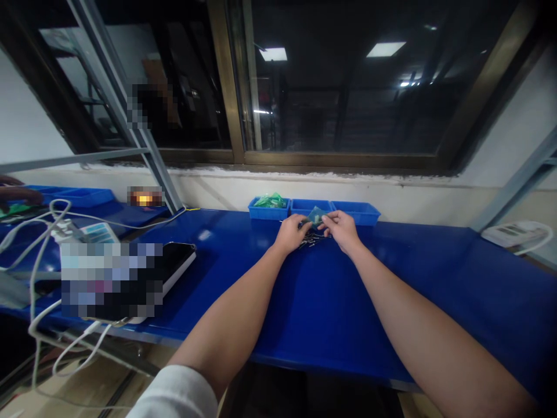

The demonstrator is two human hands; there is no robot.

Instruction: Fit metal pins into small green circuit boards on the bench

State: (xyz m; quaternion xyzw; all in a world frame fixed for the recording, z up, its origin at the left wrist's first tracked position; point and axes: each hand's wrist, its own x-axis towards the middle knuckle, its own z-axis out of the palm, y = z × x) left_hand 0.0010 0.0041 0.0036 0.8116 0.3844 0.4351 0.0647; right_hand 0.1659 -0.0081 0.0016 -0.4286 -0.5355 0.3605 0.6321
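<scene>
Between my two hands is a small clear, greenish plastic bag (316, 216) with something pale inside. My left hand (290, 233) pinches its left side, and my right hand (342, 231) grips its right side. Under them on the blue table lies a loose pile of small dark metal pieces (310, 239), partly covered by my fingers. Just behind my hands stand blue bins: the left bin (256, 210) holds green plastic bags (270, 201), the middle bin (300, 205) is partly hidden by the bag, and the right bin (363, 213) sits beyond my right hand.
A phone-like device (176, 255) with white cables (37, 290) lies on the left of the blue table (322, 325). A metal post (163, 174) rises behind it. A white power strip (507, 233) lies at the far right. Another person's hand (15, 191) shows at the left edge near more blue bins (87, 197).
</scene>
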